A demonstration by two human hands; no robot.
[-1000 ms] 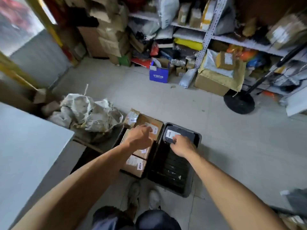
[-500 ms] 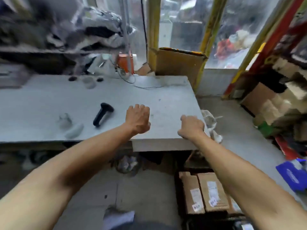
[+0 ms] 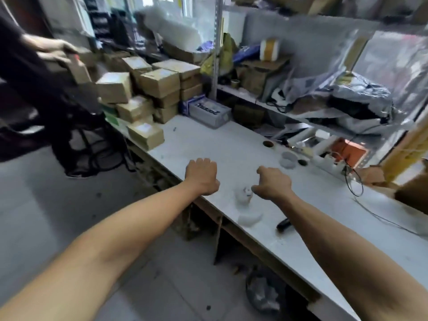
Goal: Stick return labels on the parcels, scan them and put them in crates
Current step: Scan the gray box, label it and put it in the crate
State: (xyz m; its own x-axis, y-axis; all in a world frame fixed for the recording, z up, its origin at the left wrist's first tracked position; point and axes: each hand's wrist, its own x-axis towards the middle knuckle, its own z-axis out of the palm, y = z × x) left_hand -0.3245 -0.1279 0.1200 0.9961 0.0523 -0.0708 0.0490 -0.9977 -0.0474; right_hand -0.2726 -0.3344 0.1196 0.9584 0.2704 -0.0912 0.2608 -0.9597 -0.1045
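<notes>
Both of my hands hover over the grey worktable (image 3: 231,144) and hold nothing. My left hand (image 3: 202,177) has its fingers loosely curled under, knuckles up. My right hand (image 3: 273,184) is also loosely curled, its thumb close to a small white label roll (image 3: 243,196). A second white roll (image 3: 250,218) lies nearer the table's front edge. The black scanner (image 3: 283,224) lies beside it, partly hidden by my right forearm. Brown cardboard parcels (image 3: 148,93) are stacked at the table's far left end. No crates are in view.
Another person (image 3: 34,66) in black stands at the left, holding a box. A white-and-blue carton (image 3: 208,111) sits behind the parcels. Cluttered shelves (image 3: 301,89) line the back. A cable (image 3: 354,181) runs across the table's right side. A white tape roll (image 3: 287,159) lies near two table holes.
I have turned from the crates on the floor to the worktable and on to the left. Both hands left the parcels in the crates and now hover empty over the table.
</notes>
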